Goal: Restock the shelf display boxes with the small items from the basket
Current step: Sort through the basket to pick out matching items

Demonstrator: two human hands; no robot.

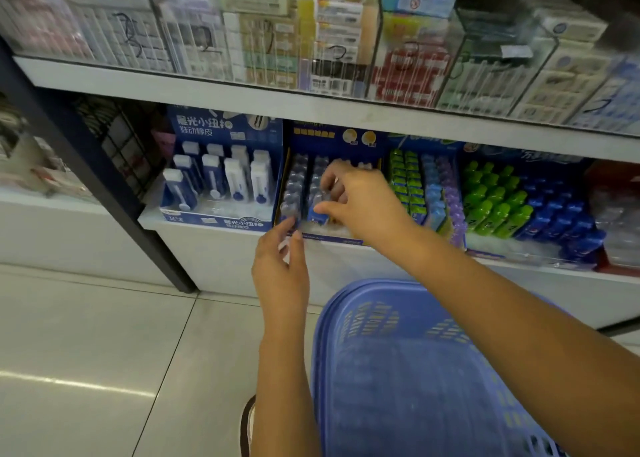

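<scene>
On the lower shelf [214,226], w/ the white edge facing the camera, a row of display boxes is seen. At centre, a dark blue display box [329,138] is being reached into by both hands. The right hand [360,202] is held over the box's middle rows, fingers curled and pinched; a small blue-and-clear item [318,214] is gripped between thumb and forefinger, low in the box near its front. The left hand [282,266] is lower, at the box's front left corner, fingertips touching the nearest pack in the left row [292,193]; the grip is partly closed, but whether anything is actually held can't be told. To the left, a blue box of white-and-blue push erasers [221,176] is stood, approx. half full. To the right, rows of green, blue and purple small packs [427,188] are lined up, then a box of green and blue bottle-shaped items [519,204]. Above, the upper shelf [242,91] is stacked w/ clear plastic bins [408,48] of boxed goods, blurred. Below the arms, a blue plastic basket [391,318] w/ slotted walls is set on the pale tiled floor [86,352], just in front of the shelf base; its contents can't be made out. A dark metal upright [100,186] is seen at the shelf's left end.
</scene>
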